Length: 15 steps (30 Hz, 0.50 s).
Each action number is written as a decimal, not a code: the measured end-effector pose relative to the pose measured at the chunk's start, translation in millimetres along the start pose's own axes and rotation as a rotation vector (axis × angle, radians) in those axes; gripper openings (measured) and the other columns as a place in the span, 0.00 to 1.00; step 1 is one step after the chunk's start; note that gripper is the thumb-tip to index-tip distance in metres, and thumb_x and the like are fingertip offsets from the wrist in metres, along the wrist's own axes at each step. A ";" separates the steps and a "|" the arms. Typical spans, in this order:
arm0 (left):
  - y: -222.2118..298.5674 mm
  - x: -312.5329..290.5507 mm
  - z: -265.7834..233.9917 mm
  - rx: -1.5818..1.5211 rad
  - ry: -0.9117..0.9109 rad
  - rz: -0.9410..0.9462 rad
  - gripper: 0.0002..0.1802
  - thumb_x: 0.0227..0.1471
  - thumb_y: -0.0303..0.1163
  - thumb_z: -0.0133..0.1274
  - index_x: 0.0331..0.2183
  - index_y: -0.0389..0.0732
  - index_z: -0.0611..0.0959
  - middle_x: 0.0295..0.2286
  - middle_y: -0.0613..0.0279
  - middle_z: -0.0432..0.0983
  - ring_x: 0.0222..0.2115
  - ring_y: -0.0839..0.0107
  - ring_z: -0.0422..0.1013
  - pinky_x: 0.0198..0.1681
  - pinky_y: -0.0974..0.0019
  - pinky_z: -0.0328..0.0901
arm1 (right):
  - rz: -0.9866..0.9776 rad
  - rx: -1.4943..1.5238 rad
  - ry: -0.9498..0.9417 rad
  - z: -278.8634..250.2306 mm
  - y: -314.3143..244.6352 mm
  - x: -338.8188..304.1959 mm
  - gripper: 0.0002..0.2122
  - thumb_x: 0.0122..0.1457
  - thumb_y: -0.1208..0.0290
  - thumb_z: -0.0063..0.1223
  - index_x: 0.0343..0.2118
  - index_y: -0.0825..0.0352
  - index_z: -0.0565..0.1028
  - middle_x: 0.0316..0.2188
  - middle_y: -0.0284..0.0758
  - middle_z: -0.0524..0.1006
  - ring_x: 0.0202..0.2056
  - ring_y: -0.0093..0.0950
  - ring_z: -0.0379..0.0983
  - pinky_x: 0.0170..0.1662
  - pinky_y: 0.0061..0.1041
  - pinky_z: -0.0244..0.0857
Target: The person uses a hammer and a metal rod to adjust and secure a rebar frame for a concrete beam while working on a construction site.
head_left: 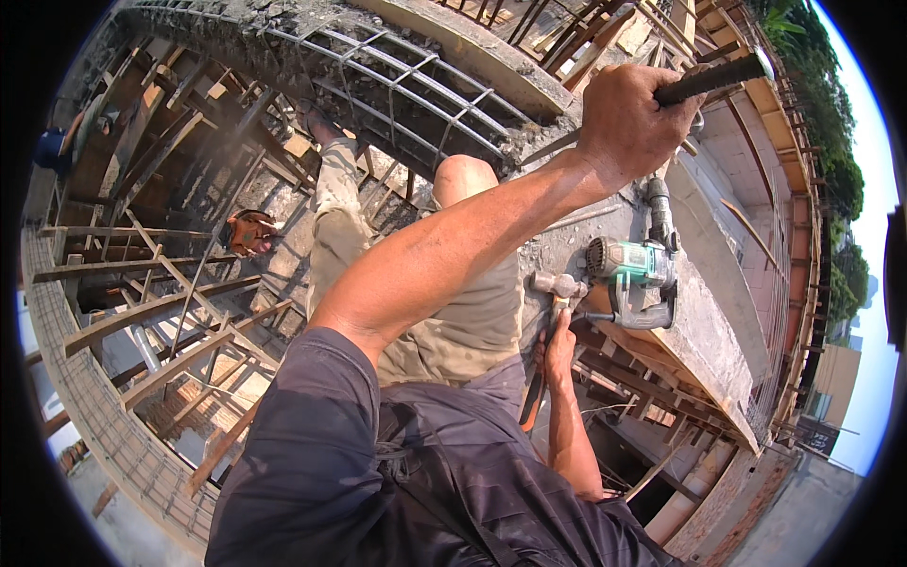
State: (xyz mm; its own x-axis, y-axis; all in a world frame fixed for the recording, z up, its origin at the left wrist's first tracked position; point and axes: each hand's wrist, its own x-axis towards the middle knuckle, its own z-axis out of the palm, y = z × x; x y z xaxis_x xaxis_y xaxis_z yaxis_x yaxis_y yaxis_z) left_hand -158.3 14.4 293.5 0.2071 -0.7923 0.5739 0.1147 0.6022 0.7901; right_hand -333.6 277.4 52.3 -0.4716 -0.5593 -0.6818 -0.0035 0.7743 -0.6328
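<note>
1. Hammer (558, 284) could glance off the dark bar (715, 79) and hit the left hand (631, 115), probably because that fist grips close to the exposed end.
2. Teal power tool (639, 265), lying on concrete (710, 333) near an edge, might fall if knocked.
3. The right hand (559, 357) is closed around the hammer's handle, just beneath its head.
4. The bar passes through the left fist, its end projecting up and right.
</note>
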 end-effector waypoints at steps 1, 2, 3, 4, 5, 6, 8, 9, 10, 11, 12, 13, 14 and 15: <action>2.4 -5.9 8.7 0.030 0.002 0.032 0.28 0.58 0.44 0.56 0.12 0.38 0.75 0.07 0.66 0.61 0.10 0.78 0.58 0.15 0.64 0.54 | 0.007 -0.001 -0.005 -0.3 -1.3 -1.0 0.35 0.58 0.28 0.35 0.17 0.62 0.65 0.09 0.28 0.61 0.09 0.24 0.56 0.12 0.26 0.48; 7.2 -11.1 16.1 0.045 0.000 0.029 0.26 0.56 0.44 0.56 0.13 0.39 0.77 0.07 0.60 0.62 0.09 0.72 0.60 0.16 0.63 0.57 | 0.024 0.010 -0.021 -1.4 -1.9 -2.3 0.35 0.58 0.29 0.35 0.17 0.62 0.65 0.09 0.28 0.61 0.09 0.23 0.56 0.12 0.26 0.48; 12.2 -16.2 22.6 0.041 -0.044 -0.028 0.27 0.57 0.47 0.56 0.13 0.41 0.77 0.08 0.58 0.63 0.09 0.64 0.61 0.17 0.62 0.57 | 0.042 0.021 -0.037 -2.4 -2.3 -3.8 0.34 0.58 0.29 0.35 0.17 0.62 0.65 0.09 0.28 0.60 0.09 0.23 0.56 0.13 0.25 0.48; 14.7 -20.5 27.5 0.055 -0.071 -0.011 0.28 0.57 0.49 0.55 0.13 0.41 0.77 0.08 0.57 0.63 0.10 0.61 0.62 0.17 0.61 0.57 | 0.055 0.034 -0.053 -2.8 -4.6 -5.3 0.34 0.58 0.29 0.35 0.18 0.62 0.65 0.09 0.27 0.60 0.09 0.23 0.55 0.13 0.25 0.48; 15.6 -25.3 32.9 0.069 -0.098 0.005 0.29 0.57 0.51 0.54 0.13 0.42 0.77 0.08 0.57 0.62 0.10 0.58 0.62 0.17 0.61 0.58 | 0.049 0.061 -0.054 -2.8 -6.3 -9.3 0.33 0.59 0.30 0.37 0.18 0.61 0.65 0.10 0.27 0.60 0.09 0.22 0.55 0.13 0.24 0.48; 17.2 -30.3 38.9 0.051 -0.059 0.024 0.30 0.58 0.52 0.52 0.12 0.43 0.75 0.08 0.57 0.63 0.10 0.55 0.62 0.17 0.59 0.58 | 0.044 0.088 -0.055 -2.1 -6.4 -15.2 0.32 0.59 0.31 0.38 0.17 0.61 0.64 0.10 0.27 0.60 0.09 0.22 0.55 0.13 0.23 0.48; 6.2 -37.5 44.6 0.055 -0.051 0.038 0.30 0.59 0.51 0.51 0.12 0.43 0.74 0.08 0.57 0.63 0.11 0.55 0.63 0.18 0.58 0.59 | 0.004 0.124 -0.061 -1.0 -13.2 -29.3 0.30 0.60 0.34 0.41 0.18 0.60 0.64 0.10 0.26 0.60 0.10 0.21 0.55 0.13 0.22 0.48; -0.1 -41.9 45.2 0.060 -0.047 0.043 0.30 0.59 0.51 0.51 0.12 0.43 0.74 0.09 0.57 0.63 0.11 0.55 0.63 0.18 0.57 0.60 | -0.027 0.131 -0.067 -1.2 -18.4 -39.4 0.29 0.61 0.35 0.42 0.18 0.60 0.63 0.10 0.26 0.60 0.10 0.20 0.55 0.13 0.21 0.48; 1.1 -45.1 46.2 0.089 -0.063 0.068 0.30 0.60 0.50 0.51 0.12 0.42 0.73 0.10 0.55 0.65 0.13 0.53 0.67 0.19 0.55 0.61 | -0.059 0.145 -0.063 -3.8 -25.0 -51.0 0.29 0.61 0.36 0.44 0.18 0.59 0.63 0.10 0.26 0.60 0.10 0.19 0.55 0.13 0.21 0.48; 2.2 -47.8 46.5 0.097 -0.094 0.069 0.28 0.59 0.49 0.51 0.13 0.42 0.74 0.10 0.55 0.66 0.14 0.52 0.68 0.20 0.55 0.62 | -0.075 0.182 -0.050 -10.4 -31.9 -62.3 0.27 0.61 0.38 0.47 0.18 0.59 0.62 0.10 0.26 0.60 0.09 0.18 0.55 0.12 0.19 0.49; 3.4 -50.6 47.1 0.105 -0.126 0.070 0.27 0.58 0.48 0.52 0.14 0.42 0.75 0.11 0.55 0.68 0.15 0.52 0.69 0.20 0.54 0.63 | -0.127 0.200 -0.025 -17.0 -42.0 -74.0 0.27 0.61 0.39 0.48 0.19 0.60 0.63 0.10 0.26 0.60 0.10 0.18 0.55 0.13 0.19 0.49; 5.4 -53.2 49.4 0.104 -0.156 0.070 0.25 0.57 0.48 0.53 0.15 0.42 0.76 0.12 0.55 0.69 0.16 0.51 0.71 0.21 0.54 0.63 | -0.180 0.214 0.009 -26.9 -55.0 -87.6 0.26 0.62 0.41 0.48 0.19 0.60 0.63 0.11 0.26 0.61 0.10 0.18 0.56 0.13 0.18 0.50; 5.0 -56.7 55.9 0.105 -0.139 0.097 0.25 0.57 0.48 0.53 0.15 0.43 0.76 0.12 0.55 0.70 0.16 0.51 0.71 0.21 0.53 0.64 | -0.293 0.264 0.043 -40.8 -68.5 -100.5 0.24 0.63 0.44 0.49 0.21 0.61 0.64 0.11 0.26 0.61 0.11 0.18 0.56 0.13 0.17 0.50; 2.1 -61.1 63.3 0.117 -0.120 0.127 0.24 0.56 0.48 0.54 0.15 0.43 0.77 0.12 0.54 0.71 0.16 0.52 0.72 0.22 0.53 0.65 | -0.406 0.313 0.067 -55.9 -83.2 -113.0 0.23 0.64 0.47 0.49 0.22 0.62 0.65 0.12 0.26 0.62 0.12 0.17 0.56 0.14 0.17 0.51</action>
State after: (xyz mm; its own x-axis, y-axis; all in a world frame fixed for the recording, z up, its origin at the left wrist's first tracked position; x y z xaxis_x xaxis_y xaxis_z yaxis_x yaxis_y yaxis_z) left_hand -232.2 57.8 273.7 0.0942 -0.7210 0.6865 -0.0196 0.6881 0.7254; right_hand -329.3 292.8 202.5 -0.5422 -0.7684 -0.3400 0.0610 0.3676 -0.9280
